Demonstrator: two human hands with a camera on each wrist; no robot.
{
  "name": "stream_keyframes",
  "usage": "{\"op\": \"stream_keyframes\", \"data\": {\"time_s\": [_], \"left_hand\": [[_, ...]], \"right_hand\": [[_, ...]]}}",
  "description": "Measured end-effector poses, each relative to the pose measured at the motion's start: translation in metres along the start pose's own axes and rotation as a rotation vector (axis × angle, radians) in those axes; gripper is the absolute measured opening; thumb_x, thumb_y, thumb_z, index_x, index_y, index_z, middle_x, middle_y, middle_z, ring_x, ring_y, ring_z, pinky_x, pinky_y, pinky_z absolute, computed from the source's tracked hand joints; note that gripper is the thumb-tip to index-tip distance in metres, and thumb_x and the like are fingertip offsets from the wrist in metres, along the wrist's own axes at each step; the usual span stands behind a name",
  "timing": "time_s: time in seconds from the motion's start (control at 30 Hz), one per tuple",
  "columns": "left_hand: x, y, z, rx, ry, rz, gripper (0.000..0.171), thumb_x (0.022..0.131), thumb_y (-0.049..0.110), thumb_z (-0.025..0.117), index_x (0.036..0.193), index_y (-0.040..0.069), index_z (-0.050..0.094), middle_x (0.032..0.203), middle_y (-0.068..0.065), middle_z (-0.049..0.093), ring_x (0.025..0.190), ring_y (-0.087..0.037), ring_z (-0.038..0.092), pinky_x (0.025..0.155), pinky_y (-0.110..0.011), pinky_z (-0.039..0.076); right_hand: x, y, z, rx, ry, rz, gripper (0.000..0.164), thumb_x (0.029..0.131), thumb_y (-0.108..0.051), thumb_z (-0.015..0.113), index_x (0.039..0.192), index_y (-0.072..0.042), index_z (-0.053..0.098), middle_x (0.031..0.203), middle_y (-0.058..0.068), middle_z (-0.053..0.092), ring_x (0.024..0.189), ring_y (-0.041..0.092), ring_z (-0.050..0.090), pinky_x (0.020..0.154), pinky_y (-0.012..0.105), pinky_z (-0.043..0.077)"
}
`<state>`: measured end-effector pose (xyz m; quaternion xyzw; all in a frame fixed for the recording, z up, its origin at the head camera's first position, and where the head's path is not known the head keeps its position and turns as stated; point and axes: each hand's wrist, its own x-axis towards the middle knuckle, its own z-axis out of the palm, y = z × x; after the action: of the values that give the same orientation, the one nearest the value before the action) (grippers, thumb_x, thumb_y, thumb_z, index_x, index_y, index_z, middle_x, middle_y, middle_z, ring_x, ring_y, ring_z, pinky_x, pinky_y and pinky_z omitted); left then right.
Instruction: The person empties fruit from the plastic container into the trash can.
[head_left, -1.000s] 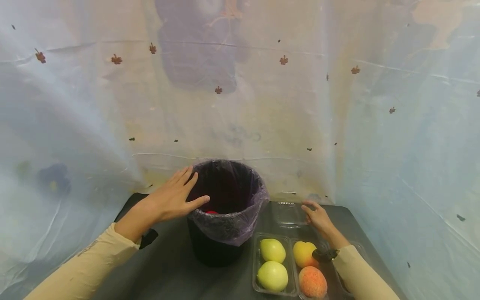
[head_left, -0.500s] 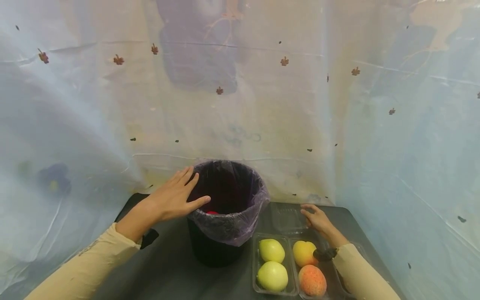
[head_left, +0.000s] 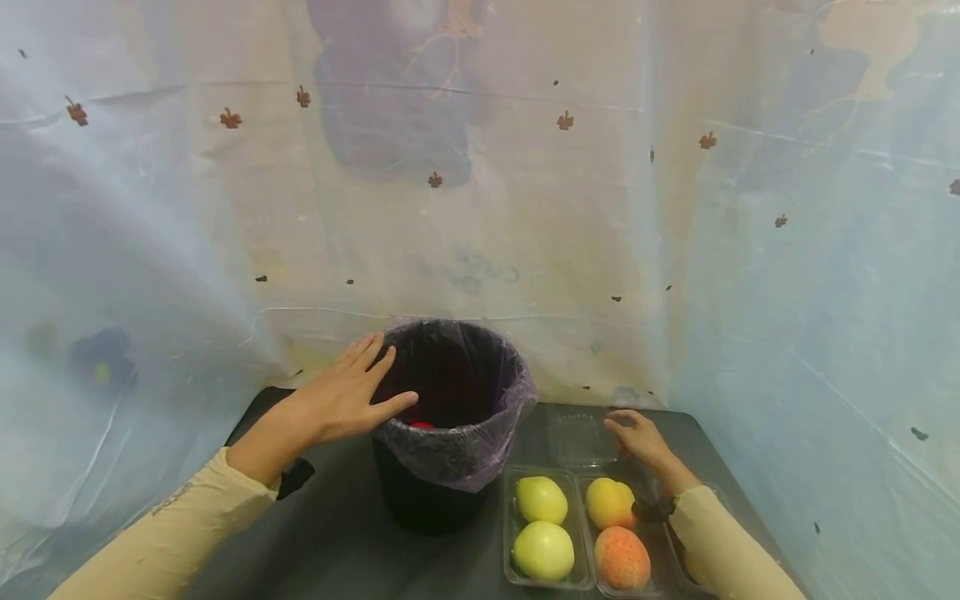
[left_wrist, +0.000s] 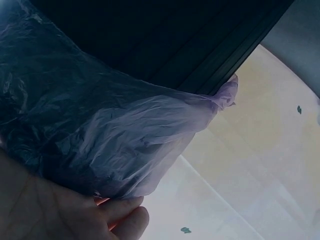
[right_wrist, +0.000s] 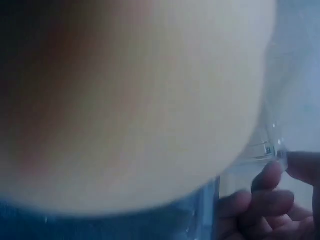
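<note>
In the head view my left hand (head_left: pixel 337 404) rests at the left rim of a black bin (head_left: pixel 427 500), fingers straight and spread. A thin purple bag (head_left: pixel 480 454) lines the bin and folds over its rim; the left wrist view shows the bag (left_wrist: pixel 145 135) against my fingers. Something red (head_left: pixel 422 425) shows inside, mostly hidden by the rim. At the back right, my right hand (head_left: pixel 643 442) pinches the edge of a clear plastic container (head_left: pixel 581 437) between thumb and finger. The right wrist view has that container's corner (right_wrist: pixel 277 150) at my fingertips, behind a large blurred fruit (right_wrist: pixel 140 110).
In front of my right hand stands a clear tray (head_left: pixel 512 533) with two yellow-green fruits (head_left: pixel 543 552). Beside it, another tray holds a yellow fruit (head_left: pixel 609 502) and an orange, peach-like one (head_left: pixel 622 558). Under my right forearm, a further clear tray is partly hidden. Patterned plastic sheeting (head_left: pixel 480 233) surrounds the dark table.
The clear container at my right hand has come slightly down and nearer, with the hand moving a little along with it. My left hand stays at the bin's rim.
</note>
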<state>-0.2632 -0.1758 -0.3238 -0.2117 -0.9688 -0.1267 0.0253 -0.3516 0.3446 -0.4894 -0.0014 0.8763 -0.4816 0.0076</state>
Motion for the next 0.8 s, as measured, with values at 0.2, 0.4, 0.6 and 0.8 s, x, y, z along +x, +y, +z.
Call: {"op": "stream_keyframes", "data": {"time_s": [0.2, 0.4, 0.6, 0.8], "left_hand": [[0.000, -0.001, 0.000, 0.005, 0.002, -0.001, 0.103, 0.104, 0.077, 0.043, 0.169, -0.001, 0.024, 0.178, -0.026, 0.007, 0.164, -0.048, 0.004, 0.131, -0.066, 0.005], [0.000, -0.001, 0.001, -0.007, 0.004, -0.002, 0.103, 0.104, 0.076, 0.043, 0.169, -0.001, 0.024, 0.178, -0.025, 0.005, 0.164, -0.047, 0.002, 0.131, -0.066, 0.004], [0.000, 0.000, 0.001, -0.013, 0.008, 0.004, 0.102, 0.104, 0.076, 0.043, 0.169, -0.001, 0.024, 0.178, -0.025, 0.005, 0.164, -0.048, 0.003, 0.130, -0.066, 0.003], [0.000, 0.000, 0.000, -0.027, 0.002, 0.001, 0.102, 0.104, 0.075, 0.044, 0.169, -0.001, 0.023, 0.178, -0.025, 0.004, 0.164, -0.048, 0.002, 0.130, -0.066, 0.003]], "right_hand": [[-0.001, 0.003, 0.003, -0.078, 0.014, -0.015, 0.048, 0.110, -0.022, 0.065, 0.143, 0.011, 0.054, 0.066, 0.006, 0.060, 0.058, 0.018, 0.059, 0.067, 0.038, 0.059], [-0.007, 0.002, 0.005, -0.118, 0.012, -0.020, 0.041, 0.109, -0.019, 0.065, 0.137, 0.011, 0.059, 0.094, 0.021, 0.072, 0.070, 0.022, 0.068, 0.069, 0.041, 0.061], [-0.012, -0.002, 0.001, -0.177, 0.024, -0.049, 0.038, 0.110, -0.018, 0.065, 0.135, 0.010, 0.061, 0.103, 0.024, 0.074, 0.070, 0.024, 0.069, 0.067, 0.039, 0.060], [-0.019, -0.004, -0.011, -0.156, 0.031, -0.063, 0.041, 0.110, -0.020, 0.064, 0.139, 0.009, 0.059, 0.113, 0.029, 0.074, 0.074, 0.029, 0.072, 0.070, 0.044, 0.064]]}}
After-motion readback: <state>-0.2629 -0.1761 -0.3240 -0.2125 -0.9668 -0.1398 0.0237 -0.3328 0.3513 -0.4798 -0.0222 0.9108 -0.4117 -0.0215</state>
